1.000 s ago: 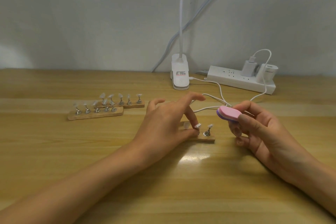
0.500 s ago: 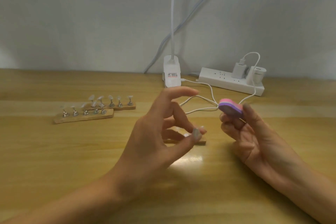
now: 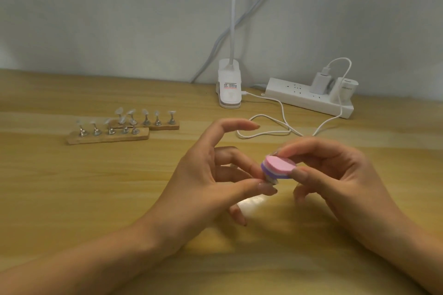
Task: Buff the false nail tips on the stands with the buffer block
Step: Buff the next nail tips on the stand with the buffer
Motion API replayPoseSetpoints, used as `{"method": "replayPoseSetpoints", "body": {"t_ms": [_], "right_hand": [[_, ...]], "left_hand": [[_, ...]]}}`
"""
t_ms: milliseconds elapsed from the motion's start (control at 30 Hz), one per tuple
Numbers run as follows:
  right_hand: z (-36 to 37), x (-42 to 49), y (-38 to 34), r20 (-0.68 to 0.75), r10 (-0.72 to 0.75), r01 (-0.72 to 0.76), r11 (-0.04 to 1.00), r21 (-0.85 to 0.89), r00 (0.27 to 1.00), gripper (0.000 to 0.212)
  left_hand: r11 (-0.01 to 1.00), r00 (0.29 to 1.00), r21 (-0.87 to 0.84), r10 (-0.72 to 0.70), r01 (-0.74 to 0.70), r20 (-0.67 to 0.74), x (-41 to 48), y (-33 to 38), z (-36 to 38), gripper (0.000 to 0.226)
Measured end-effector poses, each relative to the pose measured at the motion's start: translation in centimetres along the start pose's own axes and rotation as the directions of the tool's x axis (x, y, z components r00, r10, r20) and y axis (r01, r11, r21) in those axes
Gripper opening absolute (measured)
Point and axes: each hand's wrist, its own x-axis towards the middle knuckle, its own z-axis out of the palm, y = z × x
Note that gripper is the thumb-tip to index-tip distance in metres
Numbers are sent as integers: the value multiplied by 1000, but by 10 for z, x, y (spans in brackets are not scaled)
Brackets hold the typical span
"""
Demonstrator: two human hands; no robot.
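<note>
Well to the left of our grip, two wooden strips (image 3: 107,137) carry the waiting nail tips (image 3: 119,110) on their stands, untouched. Our left hand (image 3: 203,182), down at the near strip a second ago, has lifted clear and now pinches one nail tip (image 3: 345,181) between thumb and middle finger, index finger raised above. Just right of that pinch, touching it, the buffer block (image 3: 279,166) has come in from the side; our right hand (image 3: 335,175) clamps it between thumb and fingertips, pink face up. With tip and block now meeting, we judge buffing of this tip is starting, the rest remaining.
</note>
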Motion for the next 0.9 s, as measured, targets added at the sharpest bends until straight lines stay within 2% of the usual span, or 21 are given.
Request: {"method": "replayPoseSetpoints", "body": {"t_ms": [200,433,633,800,900], "right_hand": [[-10,2,-2,85,-128,144,965,-218,988,29],[-11,-1,-2,131,-337,357,802,-478,932,23],[-9,-3,-1,173,-417,439,711,-550,892,21],[-9,-4,-1,218,-462,494,642,-587,859,20],[-9,-5,0,168,-438,447,676,-586,883,21]], "left_hand": [[1000,1000,-15,-1,1,-3,0,1,-1,64],[1000,1000,-28,-14,14,24,-1,-2,-3,56],[999,1000,-42,-27,27,13,-1,-4,-5,45],[997,999,-49,-52,52,3,-1,-5,-4,45],[996,998,-60,-61,61,8,-2,-5,-5,45]]}}
